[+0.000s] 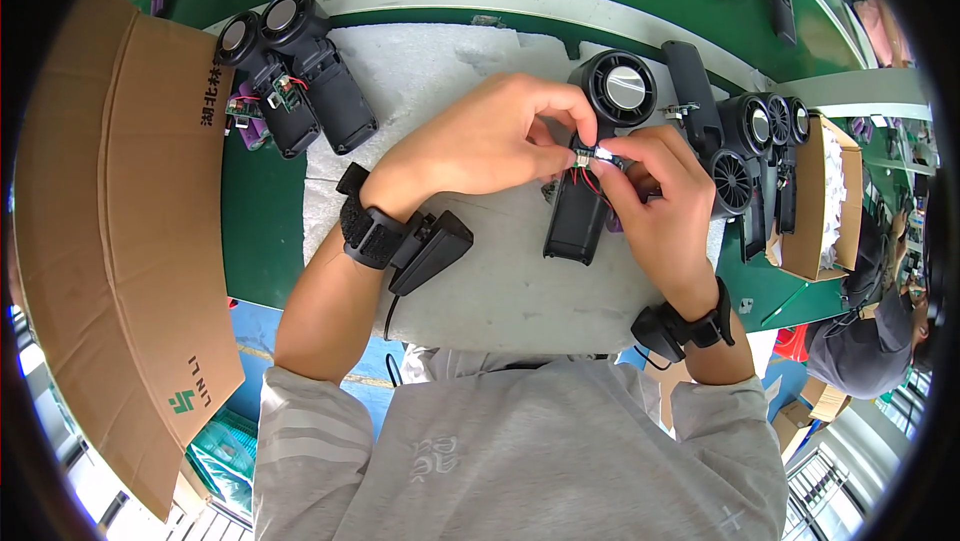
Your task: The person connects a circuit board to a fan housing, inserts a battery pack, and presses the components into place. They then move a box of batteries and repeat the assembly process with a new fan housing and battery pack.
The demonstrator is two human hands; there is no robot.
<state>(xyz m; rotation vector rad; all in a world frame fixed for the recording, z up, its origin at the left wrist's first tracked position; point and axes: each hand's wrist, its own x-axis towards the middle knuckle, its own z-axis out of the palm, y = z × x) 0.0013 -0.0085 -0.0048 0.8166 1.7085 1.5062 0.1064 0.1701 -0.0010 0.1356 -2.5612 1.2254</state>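
Small circuit board [583, 158], pinched between left hand [490, 131] and right hand [665, 191] at the neck of a black fan [572, 226]. Looks light and stiff, probably fragile; best taken by the edges, clear of raised parts and joints. Close by, thin red wires [590, 182], soft and likely easy to tear loose, so not a place to pull.

On the left side, thumb and forefinger closed in a pinch; on the right, the same, with other fingers curled in. Cannot tell exact contact points, with much of the board covered by fingers.

Under both hands, the fan, lying on a pale mat [480, 281], round head away from the body, handle toward it. Likely heavier, hard and smooth, with the firmest hold along the handle. Beside that, a partly hidden purple piece [614, 225].

Farther left, two fans [342, 106] and a large cardboard box [150, 241]. Farther right, more fans [732, 181] and an open carton [803, 216]. Beneath everything, a green bench [255, 246].
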